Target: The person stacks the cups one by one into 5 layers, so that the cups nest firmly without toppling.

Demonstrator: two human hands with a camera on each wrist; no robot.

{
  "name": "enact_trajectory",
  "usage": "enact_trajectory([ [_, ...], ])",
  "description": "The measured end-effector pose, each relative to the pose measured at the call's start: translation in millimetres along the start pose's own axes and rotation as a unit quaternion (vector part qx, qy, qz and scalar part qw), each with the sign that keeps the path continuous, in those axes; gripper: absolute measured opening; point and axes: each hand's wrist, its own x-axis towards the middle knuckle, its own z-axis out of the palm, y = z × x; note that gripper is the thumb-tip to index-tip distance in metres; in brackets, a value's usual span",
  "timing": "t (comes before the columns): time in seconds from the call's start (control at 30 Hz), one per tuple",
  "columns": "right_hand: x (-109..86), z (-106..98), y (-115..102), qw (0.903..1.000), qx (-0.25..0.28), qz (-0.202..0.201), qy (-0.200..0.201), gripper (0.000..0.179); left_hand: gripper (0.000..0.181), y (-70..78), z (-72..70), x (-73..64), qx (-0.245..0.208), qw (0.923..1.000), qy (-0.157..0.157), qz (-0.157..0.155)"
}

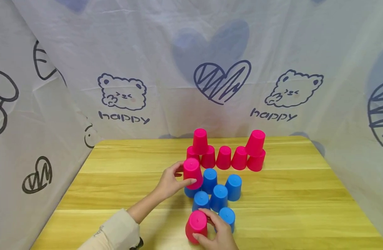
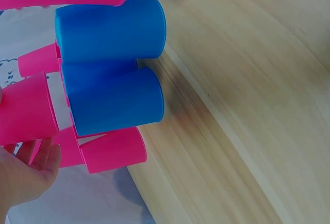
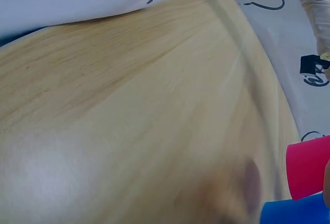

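Pink cups point(image 1: 192, 170), gripped singly by the left hand point(image 1: 171, 182) and right hand point(image 1: 221, 234), point mouth down (presumably for stacking) near blue cups point(image 1: 219, 198) on the surface point(image 1: 288, 208).

The head camera looks forward and down from above the near side of the pale wooden tabletop point(image 1: 288, 208), far enough off to take in its far edge and the white fabric backdrop point(image 1: 166, 69) with navy drawings beyond. The left-wrist camera sits much closer, rolled so that the tapered blue plastic cups point(image 2: 116, 30) on the tabletop appear sideways; it shares these and the tapered pink plastic cups point(image 2: 116, 149) beyond with the head view. The right-wrist camera, also rolled, faces across a broad stretch of tabletop to its backdrop-side edge, sharing the cream fabric sleeve point(image 3: 312, 7) with the head view.
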Motion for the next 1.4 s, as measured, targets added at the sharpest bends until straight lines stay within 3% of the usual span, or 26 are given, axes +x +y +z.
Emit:
enact_trajectory([
  [0.3,5.7,-15.8,-14.3,0.9987,-0.017,-0.041,0.024,0.057,0.052,3.7,-1.6,1.7,0.004,1.0,0.006,0.006],
  [0.67,14.1,-30.8,-29.0,0.9977,0.008,-0.015,0.065,0.056,0.053,8.1,-2.3,3.8,0.005,0.9997,0.014,0.017],
  [0.8,19.0,-36.4,-34.9,0.9943,0.013,-0.035,0.1,0.053,0.054,12.6,-2.6,5.7,0.017,0.9993,0.016,0.028],
  [1.07,33.3,-53.9,-42.5,0.9796,-0.025,-0.126,0.154,0.053,0.054,27.4,-2.7,13.9,0.03,0.9971,0.023,0.067],
  [1.4,49.9,-71.3,-39.4,0.9749,-0.073,-0.126,0.168,0.057,0.054,36.1,1.4,19.5,0.022,0.9968,0.024,0.072],
])
